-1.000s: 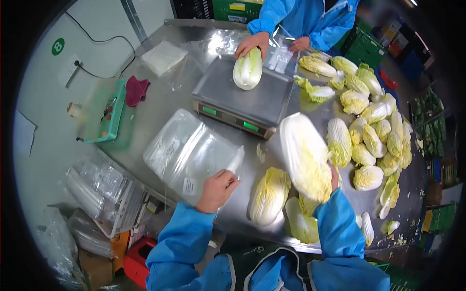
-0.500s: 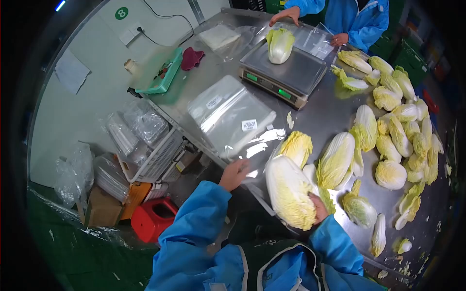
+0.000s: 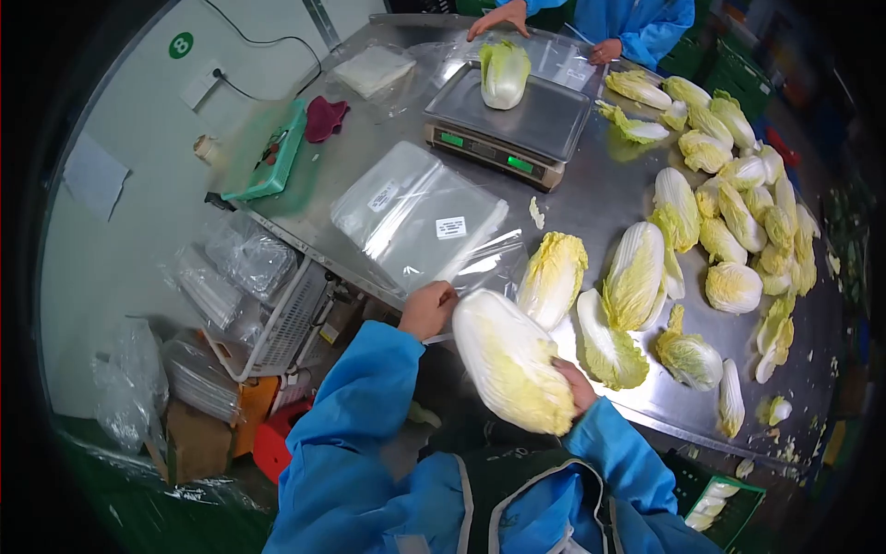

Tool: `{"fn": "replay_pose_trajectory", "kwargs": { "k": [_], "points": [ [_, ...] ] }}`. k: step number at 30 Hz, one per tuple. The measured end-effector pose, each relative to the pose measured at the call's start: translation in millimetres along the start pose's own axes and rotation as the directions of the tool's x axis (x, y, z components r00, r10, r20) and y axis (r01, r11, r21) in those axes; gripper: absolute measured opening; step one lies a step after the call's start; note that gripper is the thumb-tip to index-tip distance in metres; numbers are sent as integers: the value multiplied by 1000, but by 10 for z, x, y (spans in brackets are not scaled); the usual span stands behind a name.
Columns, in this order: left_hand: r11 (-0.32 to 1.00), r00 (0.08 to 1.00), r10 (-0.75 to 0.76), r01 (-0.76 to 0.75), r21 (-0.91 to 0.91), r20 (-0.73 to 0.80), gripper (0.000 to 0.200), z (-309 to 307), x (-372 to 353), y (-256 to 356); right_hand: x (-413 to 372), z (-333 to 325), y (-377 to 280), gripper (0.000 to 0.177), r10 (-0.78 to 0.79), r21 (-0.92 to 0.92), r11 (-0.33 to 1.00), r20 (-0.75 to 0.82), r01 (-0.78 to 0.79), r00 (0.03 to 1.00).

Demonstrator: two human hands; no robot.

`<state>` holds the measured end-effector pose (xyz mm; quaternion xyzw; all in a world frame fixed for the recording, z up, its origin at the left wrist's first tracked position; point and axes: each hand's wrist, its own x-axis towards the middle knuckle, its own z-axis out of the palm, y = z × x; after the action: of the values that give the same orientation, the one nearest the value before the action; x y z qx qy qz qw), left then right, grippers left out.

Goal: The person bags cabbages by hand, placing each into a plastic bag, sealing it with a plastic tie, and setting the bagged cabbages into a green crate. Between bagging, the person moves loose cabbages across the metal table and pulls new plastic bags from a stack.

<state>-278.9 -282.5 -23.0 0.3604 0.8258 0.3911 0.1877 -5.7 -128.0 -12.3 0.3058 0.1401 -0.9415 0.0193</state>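
A large napa cabbage is held up in front of my body by my right hand, whose fingers wrap its right side. My left hand is closed at the table's front edge, pinching what looks like the edge of a clear plastic bag. Behind that hand lies a stack of clear labelled bags. Just beyond the held cabbage rests a yellowish cabbage, with a loose leaf and another cabbage to its right.
A scale bears one cabbage; a co-worker's hands are behind it. Many cabbages cover the table's right side. A teal tray and maroon cloth lie at the left, above a white basket.
The held cabbage has moved left, away from the loose leaf, toward my left hand. My left hand has closed from a more spread pose. The whole view has shifted somewhat.
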Motion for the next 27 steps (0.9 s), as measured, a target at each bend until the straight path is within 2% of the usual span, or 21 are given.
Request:
{"fn": "replay_pose_trajectory", "kwargs": {
  "k": [1,2,4,6,8,10,12,14,16,17,18,19,20,21,22,23,24,26,27],
  "points": [
    [998,999,43,-45,-54,-30,10,-76,-1,5,135,58,47,34,62,47,997,47,-64,997],
    [997,999,48,-49,-55,-20,10,-179,-7,25,202,134,54,34,55,54,997,43,-57,998],
    [987,993,-120,121,-102,16,11,-396,-12,114,306,299,41,33,-12,-145,989,-6,11,1000],
    [989,998,-63,62,-131,0,14,-467,-76,205,329,425,84,33,-78,-174,982,-43,69,996],
    [989,998,51,-46,-139,27,13,-427,-134,369,361,479,112,35,-161,-320,936,-17,148,987],
    [988,992,116,-110,-105,48,13,-433,-147,474,440,538,125,35,-155,-303,944,-66,128,986],
    [992,988,116,-110,-65,99,10,-527,-117,565,536,553,128,35,-225,-77,971,28,226,974],
    [983,975,182,-182,-10,129,10,-614,-56,420,533,579,139,34,-236,-75,968,50,239,971],
    [993,995,66,-58,-107,68,11,-739,11,490,515,648,146,32,-274,-185,944,23,273,962],
    [964,996,56,-34,-264,75,11,-716,15,555,535,707,147,32,-284,-175,943,28,284,958],
    [965,995,61,-37,-260,83,11,-724,19,700,531,830,145,31,-370,-365,856,62,366,927],
    [962,968,122,-60,-267,221,13,-719,27,823,512,887,151,30,-442,-539,726,110,428,890],
    [956,918,185,-85,-281,350,15,-709,42,891,496,870,149,30,-449,-539,723,109,432,887],
    [967,918,226,-173,-185,324,16,-680,68,756,510,844,115,30,-426,-349,840,47,415,903],
    [965,917,238,-185,-187,320,16,-726,49,705,539,808,77,30,-388,-138,913,-3,384,922],
    [980,931,178,-140,-140,319,16,-777,7,648,577,717,76,30,-360,-26,932,50,362,931],
    [992,940,117,-93,-89,322,16,-800,-29,602,607,690,67,30,-366,-22,930,51,368,929],
    [995,948,80,-57,-83,308,14,-751,-136,525,613,622,127,30,-286,62,957,58,282,957],
    [981,961,82,-31,-192,263,13,-731,-163,508,592,642,128,30,-283,61,958,56,280,957]
  ]
}}
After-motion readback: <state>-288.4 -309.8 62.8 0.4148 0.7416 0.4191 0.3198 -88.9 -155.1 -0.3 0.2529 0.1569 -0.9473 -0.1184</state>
